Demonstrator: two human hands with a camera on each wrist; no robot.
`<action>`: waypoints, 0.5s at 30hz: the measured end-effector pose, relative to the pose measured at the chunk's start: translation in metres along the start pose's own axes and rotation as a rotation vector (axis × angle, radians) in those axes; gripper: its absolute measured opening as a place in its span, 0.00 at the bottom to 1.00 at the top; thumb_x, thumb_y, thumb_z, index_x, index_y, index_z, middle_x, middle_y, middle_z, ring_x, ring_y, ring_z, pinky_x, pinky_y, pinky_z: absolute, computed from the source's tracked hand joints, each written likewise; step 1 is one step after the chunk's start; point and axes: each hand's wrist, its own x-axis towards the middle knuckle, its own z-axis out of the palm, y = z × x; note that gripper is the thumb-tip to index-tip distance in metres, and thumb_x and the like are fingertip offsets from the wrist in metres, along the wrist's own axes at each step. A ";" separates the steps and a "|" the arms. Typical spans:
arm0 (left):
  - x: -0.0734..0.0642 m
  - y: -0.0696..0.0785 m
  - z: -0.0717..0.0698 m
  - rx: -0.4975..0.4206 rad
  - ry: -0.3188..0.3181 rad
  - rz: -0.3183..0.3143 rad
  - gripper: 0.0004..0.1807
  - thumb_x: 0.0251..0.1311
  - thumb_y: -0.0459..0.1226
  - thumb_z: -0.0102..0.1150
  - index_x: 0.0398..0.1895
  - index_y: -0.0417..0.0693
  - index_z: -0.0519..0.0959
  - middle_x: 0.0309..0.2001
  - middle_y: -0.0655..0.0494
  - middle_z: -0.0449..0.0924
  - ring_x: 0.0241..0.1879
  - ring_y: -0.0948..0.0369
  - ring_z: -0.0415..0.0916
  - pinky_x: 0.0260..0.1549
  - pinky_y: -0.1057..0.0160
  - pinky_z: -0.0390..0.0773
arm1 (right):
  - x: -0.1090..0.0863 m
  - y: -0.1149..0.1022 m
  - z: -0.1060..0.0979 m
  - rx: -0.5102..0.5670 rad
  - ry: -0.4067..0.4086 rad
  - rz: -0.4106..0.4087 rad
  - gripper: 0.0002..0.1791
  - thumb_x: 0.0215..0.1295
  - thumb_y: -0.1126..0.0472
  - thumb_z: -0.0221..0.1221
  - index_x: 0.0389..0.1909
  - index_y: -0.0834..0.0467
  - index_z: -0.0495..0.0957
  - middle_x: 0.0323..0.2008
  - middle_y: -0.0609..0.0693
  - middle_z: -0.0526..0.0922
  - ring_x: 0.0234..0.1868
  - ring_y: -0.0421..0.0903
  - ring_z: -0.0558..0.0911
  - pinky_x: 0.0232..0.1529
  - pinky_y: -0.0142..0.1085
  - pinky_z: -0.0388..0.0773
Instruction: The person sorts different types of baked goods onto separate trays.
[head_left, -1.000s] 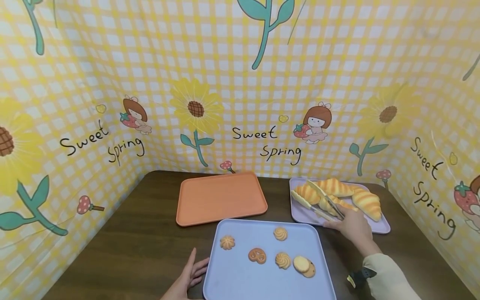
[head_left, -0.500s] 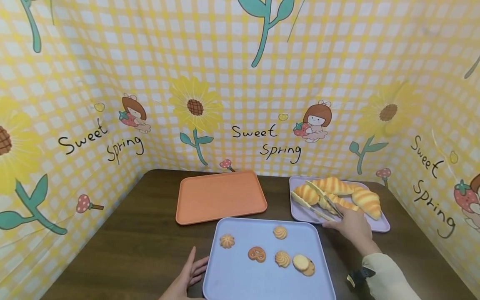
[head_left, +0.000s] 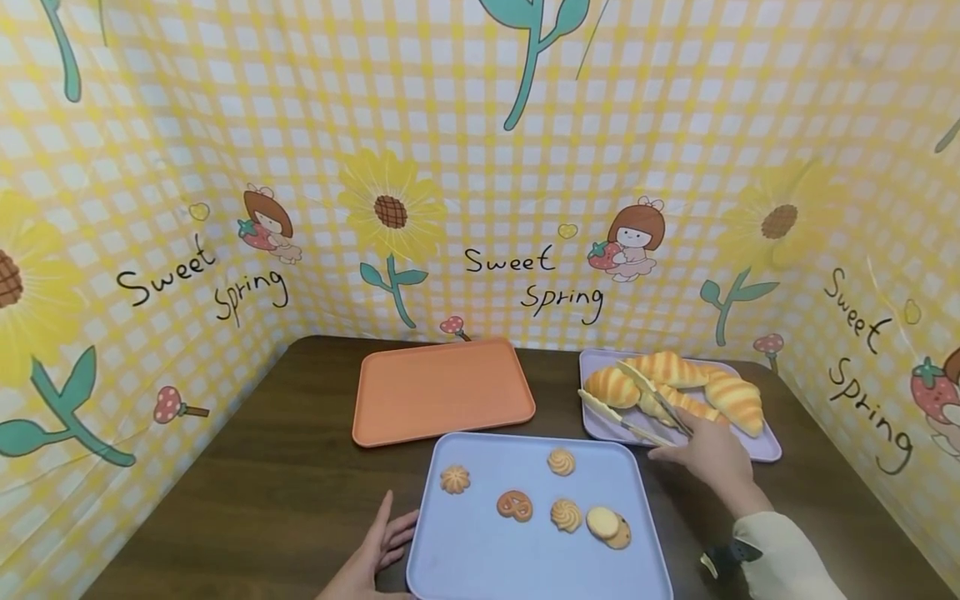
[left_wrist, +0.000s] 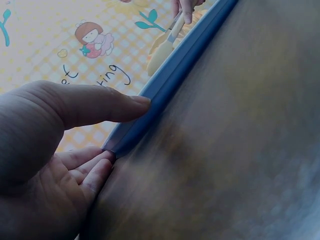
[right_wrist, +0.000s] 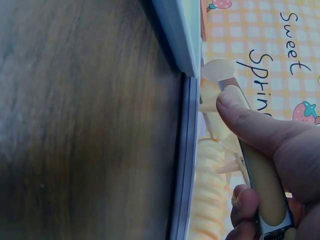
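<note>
My right hand (head_left: 716, 462) grips a pair of tongs (head_left: 652, 397) over the lavender tray (head_left: 765, 451) at the back right. The tongs' arms stand spread, one on each side of the leftmost croissant (head_left: 611, 390). In the right wrist view the thumb lies along one tongs handle (right_wrist: 267, 192) and fingers curl beneath it. My left hand (head_left: 369, 550) rests at the left edge of the blue tray (head_left: 461, 562). Its fingertips touch the rim, and the extended thumb overlaps that rim (left_wrist: 165, 92) in the left wrist view.
Several cookies lie on the blue tray, among them a pretzel (head_left: 514, 506) and a swirl cookie (head_left: 566, 516). An orange tray (head_left: 442, 396) sits at the back left of the dark wooden table (head_left: 247, 483). More croissants (head_left: 733, 400) share the lavender tray. Checked cloth (head_left: 480, 208) hangs behind.
The tongs' arms have spread wider, with the near tip moving outward from the leftmost croissant. The left hand and trays stay in place; the head view has shifted slightly.
</note>
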 end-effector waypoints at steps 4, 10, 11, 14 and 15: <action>0.001 0.003 0.000 -0.008 0.005 -0.019 0.65 0.63 0.32 0.66 0.66 0.24 0.13 0.65 0.09 0.44 0.62 0.81 0.58 0.56 0.71 0.68 | -0.004 -0.001 -0.003 0.005 -0.005 -0.011 0.56 0.40 0.36 0.76 0.66 0.68 0.71 0.54 0.75 0.76 0.46 0.74 0.78 0.32 0.56 0.75; 0.001 0.003 -0.001 -0.012 0.004 -0.031 0.65 0.62 0.31 0.66 0.65 0.24 0.13 0.65 0.09 0.43 0.62 0.81 0.58 0.55 0.71 0.68 | -0.010 -0.001 -0.006 0.012 -0.007 -0.031 0.56 0.40 0.36 0.76 0.65 0.68 0.71 0.52 0.75 0.77 0.43 0.72 0.79 0.30 0.56 0.75; 0.001 0.003 0.000 -0.010 0.005 -0.029 0.65 0.62 0.31 0.66 0.66 0.24 0.13 0.65 0.09 0.43 0.62 0.81 0.58 0.55 0.71 0.68 | -0.011 -0.001 -0.006 0.015 -0.004 -0.034 0.56 0.40 0.37 0.76 0.65 0.68 0.71 0.51 0.75 0.78 0.43 0.72 0.79 0.31 0.57 0.75; 0.001 0.003 0.000 -0.002 0.013 -0.027 0.65 0.62 0.32 0.66 0.66 0.24 0.13 0.65 0.09 0.44 0.62 0.81 0.58 0.55 0.71 0.68 | -0.013 -0.002 -0.007 0.015 0.003 -0.036 0.55 0.39 0.37 0.77 0.64 0.68 0.72 0.51 0.75 0.78 0.44 0.72 0.79 0.32 0.58 0.75; 0.001 0.003 0.000 -0.002 0.015 -0.028 0.65 0.62 0.32 0.66 0.66 0.24 0.14 0.65 0.09 0.44 0.62 0.81 0.59 0.55 0.71 0.68 | -0.014 -0.002 -0.007 0.014 0.004 -0.035 0.55 0.39 0.37 0.77 0.64 0.68 0.72 0.50 0.76 0.78 0.45 0.72 0.79 0.32 0.58 0.75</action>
